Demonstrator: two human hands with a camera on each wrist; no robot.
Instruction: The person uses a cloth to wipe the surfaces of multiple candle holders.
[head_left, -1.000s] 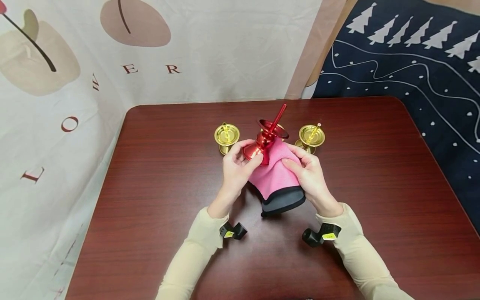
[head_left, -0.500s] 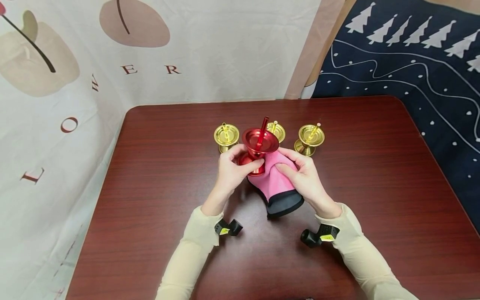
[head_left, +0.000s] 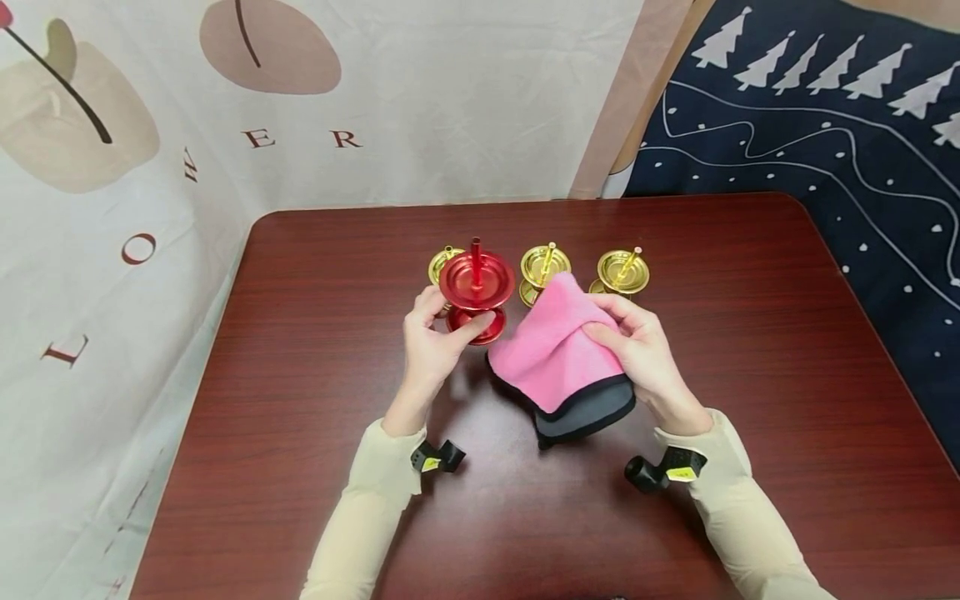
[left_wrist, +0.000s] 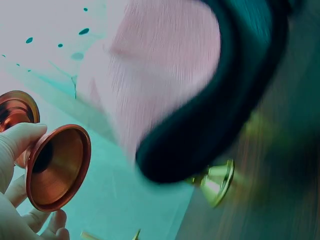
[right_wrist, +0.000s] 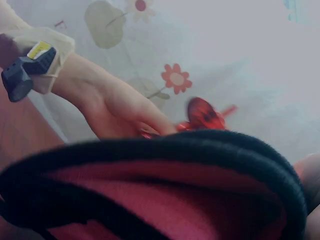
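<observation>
My left hand [head_left: 429,346] grips a shiny red metal candle holder [head_left: 476,287] by its lower part, thumb in front. The holder is upright in the head view, its dish and spike on top; the left wrist view shows the hollow underside of its base [left_wrist: 60,170]. To the right, my right hand [head_left: 651,354] pinches a pink cloth pouch [head_left: 558,350] by its side. The pouch hangs with its black-edged mouth towards me, and the right wrist view looks into its pink inside [right_wrist: 170,195]. Cloth hides part of the right fingers.
Three gold candle holders stand in a row behind the hands: a left one [head_left: 438,263] partly covered by the red one, a middle one [head_left: 536,265] and a right one [head_left: 624,273]. They stand on a dark red wooden table [head_left: 300,400]. Printed cloths hang behind it.
The red candle holder has gone from tilted in front of the pouch to upright at its left, carried by my left hand. My right hand and the pouch have shifted slightly right, apart from it.
</observation>
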